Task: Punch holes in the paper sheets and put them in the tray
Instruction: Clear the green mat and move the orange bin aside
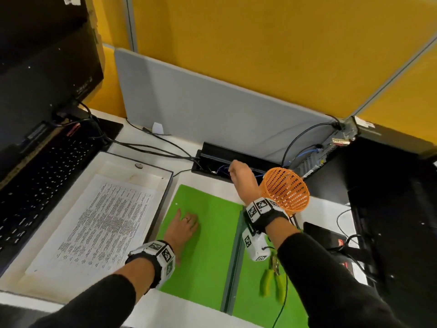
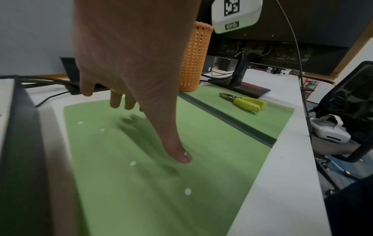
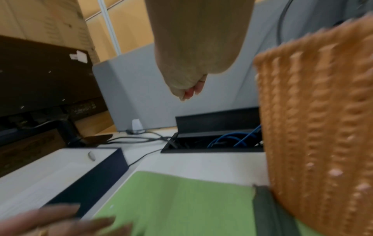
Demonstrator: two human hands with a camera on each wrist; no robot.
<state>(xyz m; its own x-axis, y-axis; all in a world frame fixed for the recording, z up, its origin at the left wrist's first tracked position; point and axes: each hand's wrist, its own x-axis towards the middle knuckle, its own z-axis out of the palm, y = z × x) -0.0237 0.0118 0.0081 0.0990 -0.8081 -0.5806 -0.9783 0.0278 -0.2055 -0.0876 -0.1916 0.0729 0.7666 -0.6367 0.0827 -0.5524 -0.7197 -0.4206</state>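
A white tray [image 1: 165, 197] with a dark rim sits at the left, and a printed paper sheet [image 1: 101, 223] lies in it. My left hand [image 1: 185, 224] is spread, fingers straight, low over the left green mat [image 1: 208, 256]; it holds nothing, and touch is unclear. My right hand [image 1: 241, 176] is raised above the desk's cable box, fingers curled into a fist [image 3: 189, 89] with nothing visible in it. The hole punch [image 1: 272, 278] with yellow-green handles lies on the right green mat, under my right forearm. Small white paper dots [image 2: 132, 163] dot the left mat.
An orange mesh basket [image 1: 286, 190] stands right of my right wrist. The open cable box [image 1: 212, 159] holds blue cables. A keyboard [image 1: 42, 176] and monitor [image 1: 42, 67] are at the left, a computer tower [image 1: 390, 185] at the right. A grey partition [image 1: 212, 102] closes the back.
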